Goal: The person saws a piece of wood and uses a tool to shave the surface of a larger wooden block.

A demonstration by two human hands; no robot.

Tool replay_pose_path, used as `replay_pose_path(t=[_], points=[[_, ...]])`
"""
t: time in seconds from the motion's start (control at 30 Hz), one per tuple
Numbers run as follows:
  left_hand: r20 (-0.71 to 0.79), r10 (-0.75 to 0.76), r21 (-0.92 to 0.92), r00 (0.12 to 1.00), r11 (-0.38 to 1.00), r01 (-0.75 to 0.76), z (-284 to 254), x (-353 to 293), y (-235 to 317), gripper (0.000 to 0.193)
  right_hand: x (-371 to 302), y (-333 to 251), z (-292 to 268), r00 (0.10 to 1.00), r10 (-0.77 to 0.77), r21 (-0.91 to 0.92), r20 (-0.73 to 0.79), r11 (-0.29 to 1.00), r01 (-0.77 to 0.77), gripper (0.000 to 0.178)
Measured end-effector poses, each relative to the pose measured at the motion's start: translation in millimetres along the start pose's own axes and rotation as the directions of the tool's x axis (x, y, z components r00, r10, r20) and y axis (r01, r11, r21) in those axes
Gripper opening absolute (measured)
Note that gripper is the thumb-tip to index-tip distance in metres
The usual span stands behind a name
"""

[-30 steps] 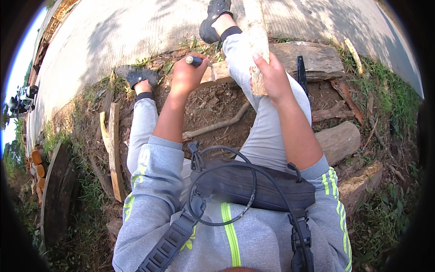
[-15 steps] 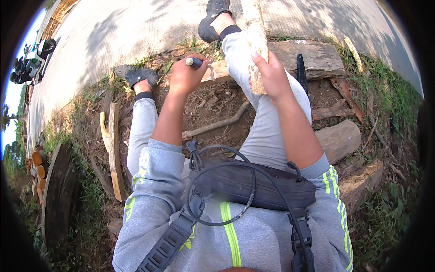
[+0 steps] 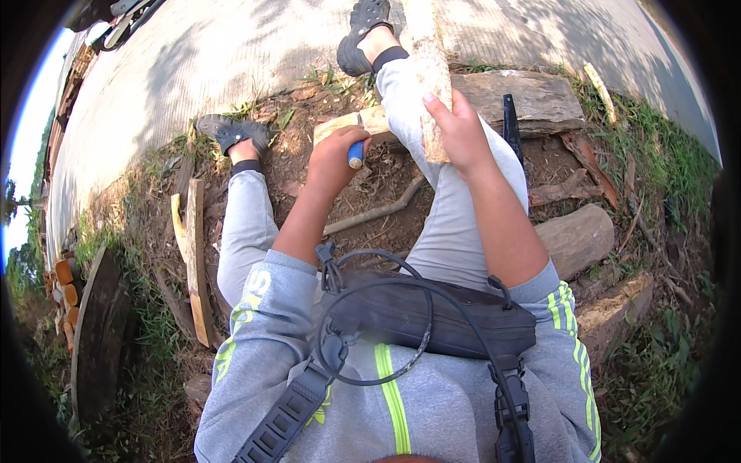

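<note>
My left hand (image 3: 336,160) is closed around the handle of a blue-handled tool (image 3: 356,154). The handle's pale butt end points towards me, and most of the working end is hidden. My right hand (image 3: 461,133) grips the near end of a long, pale, rough wooden strip (image 3: 432,77), its thumb lying on top. The strip reaches away over my right knee and out of the upper edge. Just beyond my left hand lies a piece of pale cut wood (image 3: 333,126), close to the tool.
A thick weathered timber (image 3: 525,96) lies past my right leg, a flat dark tool-like thing (image 3: 512,127) against it. Between my legs is a crooked stick (image 3: 378,214). Split sticks (image 3: 197,262) lie left; a log (image 3: 575,239) lies right. The paved road (image 3: 231,62) has a motorbike (image 3: 116,27).
My left hand has moved down and slightly right, tilting the tool so its blue handle shows. The right hand and wooden strip stay almost still. The motorbike has moved up along the road.
</note>
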State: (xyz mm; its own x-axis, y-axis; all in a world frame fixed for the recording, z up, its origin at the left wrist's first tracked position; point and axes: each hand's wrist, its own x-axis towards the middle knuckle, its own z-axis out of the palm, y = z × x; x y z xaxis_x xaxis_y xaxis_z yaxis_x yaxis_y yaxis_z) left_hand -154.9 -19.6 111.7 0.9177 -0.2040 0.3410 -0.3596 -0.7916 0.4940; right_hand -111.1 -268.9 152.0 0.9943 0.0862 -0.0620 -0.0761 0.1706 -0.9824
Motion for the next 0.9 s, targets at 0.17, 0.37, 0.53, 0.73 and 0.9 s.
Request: replay_pose_path(t=[0.17, 0.37, 0.53, 0.73, 0.9], points=[[-0.045, -0.01, 0.02, 0.999, 1.0, 0.011, 12, -14, 2, 0.014, -2, -3, 2, 1.0, 0.027, -0.025, 0.007, 0.999, -0.026, 0.047], [0.172, -0.062, 0.055, 0.983, 0.997, 0.053, -8, 32, -1, 0.012, -1, 1, 1, 1.0, -0.003, -0.056, 0.005, 0.998, 0.003, 0.048], [0.362, 0.091, 0.142, 0.928, 0.978, -0.151, -11, 24, 1, 0.021, -2, 1, 3, 1.0, -0.027, -0.072, 0.008, 0.997, 0.027, 0.049], [0.26, 0.187, 0.241, 0.947, 0.937, -0.252, 10, -27, -25, 0.027, -3, 0, 4, 0.998, -0.054, -0.093, 0.018, 0.994, 0.056, 0.049], [0.024, -0.077, -0.116, 0.997, 0.99, 0.079, 8, -7, -23, 0.022, -4, 0, 2, 0.998, -0.069, -0.129, 0.006, 0.989, 0.069, 0.048]])
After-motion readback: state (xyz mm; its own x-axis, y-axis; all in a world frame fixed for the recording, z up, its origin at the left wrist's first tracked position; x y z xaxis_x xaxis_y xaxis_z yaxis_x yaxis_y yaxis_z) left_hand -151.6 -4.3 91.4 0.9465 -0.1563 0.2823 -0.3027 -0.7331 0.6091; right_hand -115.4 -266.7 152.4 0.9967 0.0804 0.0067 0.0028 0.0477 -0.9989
